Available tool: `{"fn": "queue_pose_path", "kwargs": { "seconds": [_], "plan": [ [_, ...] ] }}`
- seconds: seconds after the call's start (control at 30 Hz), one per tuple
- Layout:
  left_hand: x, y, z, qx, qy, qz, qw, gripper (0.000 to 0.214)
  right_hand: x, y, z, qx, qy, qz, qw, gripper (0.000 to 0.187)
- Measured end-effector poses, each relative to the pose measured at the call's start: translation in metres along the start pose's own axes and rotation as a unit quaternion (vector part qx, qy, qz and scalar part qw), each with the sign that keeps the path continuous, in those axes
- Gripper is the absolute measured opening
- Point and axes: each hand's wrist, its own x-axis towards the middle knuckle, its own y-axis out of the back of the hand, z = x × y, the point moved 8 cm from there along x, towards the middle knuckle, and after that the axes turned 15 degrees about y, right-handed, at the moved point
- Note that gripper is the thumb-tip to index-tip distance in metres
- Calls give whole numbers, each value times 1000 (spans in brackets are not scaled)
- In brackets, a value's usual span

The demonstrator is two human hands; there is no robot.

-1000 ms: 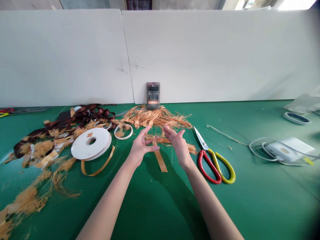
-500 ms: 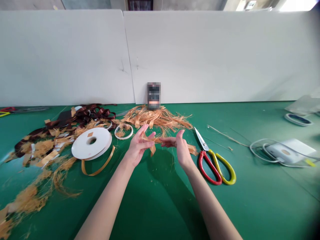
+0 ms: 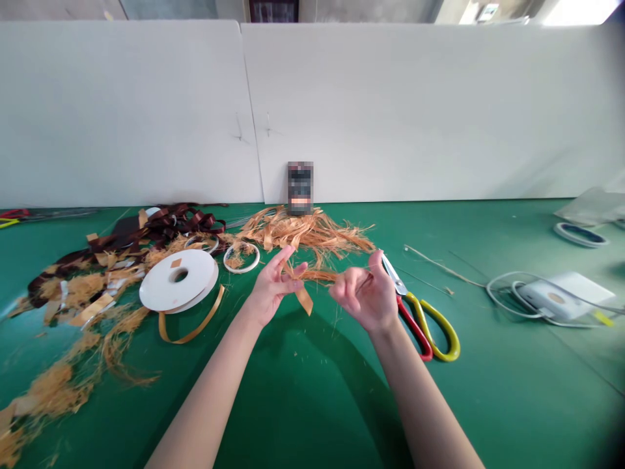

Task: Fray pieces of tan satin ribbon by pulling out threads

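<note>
Between my two hands runs a thin frayed strip of tan ribbon (image 3: 319, 277), its loose fibres spread along it. My left hand (image 3: 274, 286) pinches one end, and a flat ribbon tail (image 3: 304, 301) hangs below its fingertips. My right hand (image 3: 367, 292) has its fingers curled around the other end, with the thumb raised; the palm faces me. Just right of it lie large scissors (image 3: 434, 329) with one red and one yellow handle, partly hidden by my wrist. Behind the hands spreads a pile of frayed tan ribbon (image 3: 307, 231).
A white ribbon spool (image 3: 178, 280) lies at left beside a white ring (image 3: 242, 258). Dark brown ribbon (image 3: 195, 218) and tan scraps (image 3: 58, 384) cover the left. A pixelated box (image 3: 300, 187) stands against the white partition (image 3: 415, 117). At right are a white device (image 3: 569, 293) and cable.
My right hand has turned from an upright, flat pose to curled fingers with the palm toward me, shifting slightly right. My left hand has barely moved; the ribbon tail swings a little right.
</note>
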Motion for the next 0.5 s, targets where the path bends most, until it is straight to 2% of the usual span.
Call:
{"fn": "queue_pose_path", "kwargs": {
  "seconds": [0.07,0.13,0.23,0.3,0.33,0.4,0.5],
  "plan": [
    [0,0,1,-6,-3,-14,1000,70,-4,-5,8,-47,-45,-51,997,93],
    [-1,0,2,-9,-5,-20,1000,68,-3,0,11,-120,-47,-44,991,96],
    [-3,-2,3,-14,-4,-25,1000,66,0,23,6,-263,5,58,963,88],
    [-4,-5,3,-11,-2,-27,1000,67,0,35,3,-319,34,115,940,79],
    [-4,-6,3,-4,0,-29,1000,68,1,39,4,-317,46,129,938,74],
    [-4,-9,1,18,6,-31,999,71,5,39,8,-266,65,131,953,70],
    [-1,-10,-4,54,16,-18,998,76,13,31,13,-175,78,100,976,77]
  ]
}}
